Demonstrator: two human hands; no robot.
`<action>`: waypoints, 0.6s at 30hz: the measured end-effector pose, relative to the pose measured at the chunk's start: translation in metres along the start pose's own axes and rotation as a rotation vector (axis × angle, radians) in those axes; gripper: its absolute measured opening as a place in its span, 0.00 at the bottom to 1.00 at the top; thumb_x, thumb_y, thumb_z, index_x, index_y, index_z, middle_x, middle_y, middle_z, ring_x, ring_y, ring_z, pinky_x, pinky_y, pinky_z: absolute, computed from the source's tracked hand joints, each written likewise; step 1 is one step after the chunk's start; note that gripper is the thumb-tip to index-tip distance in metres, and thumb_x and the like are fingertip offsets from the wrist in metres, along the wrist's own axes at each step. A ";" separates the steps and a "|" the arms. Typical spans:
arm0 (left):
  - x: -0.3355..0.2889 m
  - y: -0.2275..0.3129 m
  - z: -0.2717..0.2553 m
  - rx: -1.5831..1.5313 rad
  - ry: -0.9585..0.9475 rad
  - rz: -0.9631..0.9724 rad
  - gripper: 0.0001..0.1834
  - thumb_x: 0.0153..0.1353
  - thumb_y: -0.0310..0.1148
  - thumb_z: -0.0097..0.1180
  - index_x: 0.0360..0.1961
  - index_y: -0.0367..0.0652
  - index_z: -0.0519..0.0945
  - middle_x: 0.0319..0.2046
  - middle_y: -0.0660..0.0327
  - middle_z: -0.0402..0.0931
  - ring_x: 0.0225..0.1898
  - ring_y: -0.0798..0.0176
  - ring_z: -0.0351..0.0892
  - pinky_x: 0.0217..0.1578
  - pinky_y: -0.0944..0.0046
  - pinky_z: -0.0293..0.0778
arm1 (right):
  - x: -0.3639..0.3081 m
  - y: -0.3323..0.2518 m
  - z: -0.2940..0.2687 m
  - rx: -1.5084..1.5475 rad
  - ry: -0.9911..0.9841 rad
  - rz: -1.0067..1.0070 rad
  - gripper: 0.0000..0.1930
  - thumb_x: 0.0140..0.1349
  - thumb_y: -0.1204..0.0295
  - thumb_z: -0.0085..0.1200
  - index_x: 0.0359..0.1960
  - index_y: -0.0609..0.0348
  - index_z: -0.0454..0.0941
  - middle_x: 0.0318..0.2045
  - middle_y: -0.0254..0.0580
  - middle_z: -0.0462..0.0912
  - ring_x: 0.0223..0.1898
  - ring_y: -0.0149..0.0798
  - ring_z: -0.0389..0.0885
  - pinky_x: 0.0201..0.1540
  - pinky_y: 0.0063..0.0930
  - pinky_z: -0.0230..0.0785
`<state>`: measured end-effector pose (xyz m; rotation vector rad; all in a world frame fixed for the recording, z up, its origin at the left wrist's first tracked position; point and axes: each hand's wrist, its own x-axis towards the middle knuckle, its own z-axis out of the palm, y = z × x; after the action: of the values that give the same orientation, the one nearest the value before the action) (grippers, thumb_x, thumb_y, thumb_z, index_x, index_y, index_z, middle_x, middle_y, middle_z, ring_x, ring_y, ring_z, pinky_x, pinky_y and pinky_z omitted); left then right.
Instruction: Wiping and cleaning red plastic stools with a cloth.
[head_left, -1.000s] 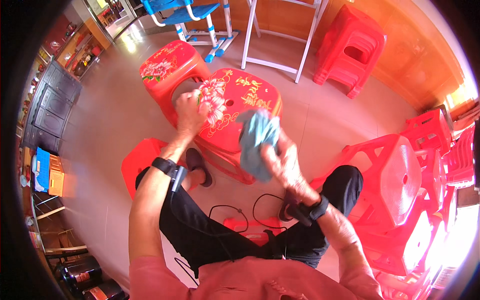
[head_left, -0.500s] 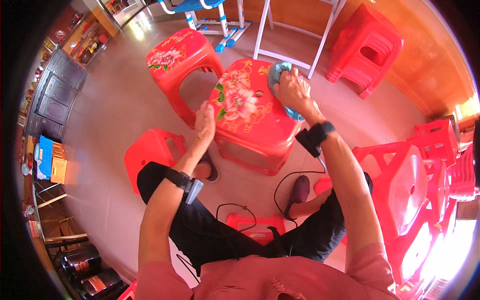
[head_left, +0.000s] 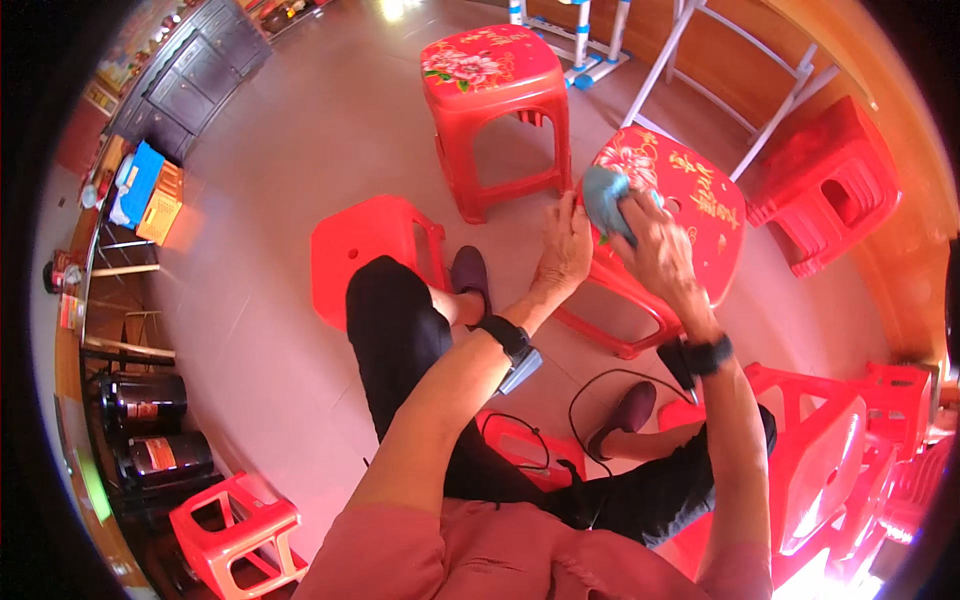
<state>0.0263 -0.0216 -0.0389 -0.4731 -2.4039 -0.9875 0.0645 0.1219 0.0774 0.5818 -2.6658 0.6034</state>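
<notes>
A red plastic stool (head_left: 718,210) with a flower print and gold lettering stands in front of me, a little to the right. My right hand (head_left: 660,245) presses a bunched blue-green cloth (head_left: 605,198) onto the left part of its seat, over some of the printed flowers. The cloth is slightly blurred. At the seat's left edge, my left hand (head_left: 565,245) grips the side of the stool; its fingertips are partly hidden. Both wrists wear black straps with small devices.
A second flowered stool (head_left: 500,130) stands beyond my left hand, and a plain red stool (head_left: 360,255) sits by my left knee. Stacked red stools (head_left: 830,190) lean near the wall. More stools (head_left: 810,470) crowd my right side. A cable (head_left: 590,385) hangs between my legs.
My view has swung left, so the stools appear further right. The cloth in my right hand has moved from the seat's right side to its left. My left hand stays at the left edge.
</notes>
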 end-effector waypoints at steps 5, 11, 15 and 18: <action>0.003 0.010 0.000 -0.368 0.010 -0.364 0.25 0.69 0.38 0.35 0.60 0.29 0.62 0.53 0.36 0.63 0.54 0.37 0.65 0.55 0.48 0.62 | -0.053 0.009 -0.036 0.102 -0.033 -0.002 0.16 0.48 0.72 0.59 0.41 0.59 0.73 0.41 0.46 0.76 0.37 0.53 0.79 0.35 0.43 0.74; 0.005 0.017 -0.016 -0.404 -0.019 -0.397 0.25 0.70 0.39 0.33 0.59 0.29 0.62 0.51 0.35 0.65 0.52 0.37 0.65 0.55 0.47 0.62 | -0.059 0.098 -0.067 -0.158 0.052 0.306 0.15 0.51 0.70 0.56 0.41 0.61 0.74 0.40 0.52 0.76 0.39 0.58 0.78 0.39 0.48 0.72; 0.003 0.021 -0.016 -0.372 -0.009 -0.169 0.24 0.71 0.40 0.32 0.56 0.30 0.64 0.49 0.37 0.66 0.46 0.38 0.65 0.51 0.46 0.63 | -0.021 0.148 -0.055 -0.305 0.070 0.580 0.19 0.55 0.61 0.52 0.42 0.63 0.75 0.42 0.59 0.76 0.42 0.60 0.78 0.44 0.50 0.71; -0.001 0.006 -0.009 -0.281 0.043 -0.071 0.22 0.72 0.38 0.29 0.54 0.31 0.65 0.47 0.38 0.66 0.43 0.39 0.65 0.48 0.47 0.65 | 0.030 0.147 -0.028 -0.323 0.023 0.736 0.23 0.55 0.56 0.48 0.43 0.65 0.76 0.44 0.64 0.77 0.45 0.61 0.78 0.48 0.51 0.71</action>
<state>0.0327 -0.0243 -0.0303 -0.4616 -2.2663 -1.3625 -0.0221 0.2465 0.0657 -0.5166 -2.8249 0.3268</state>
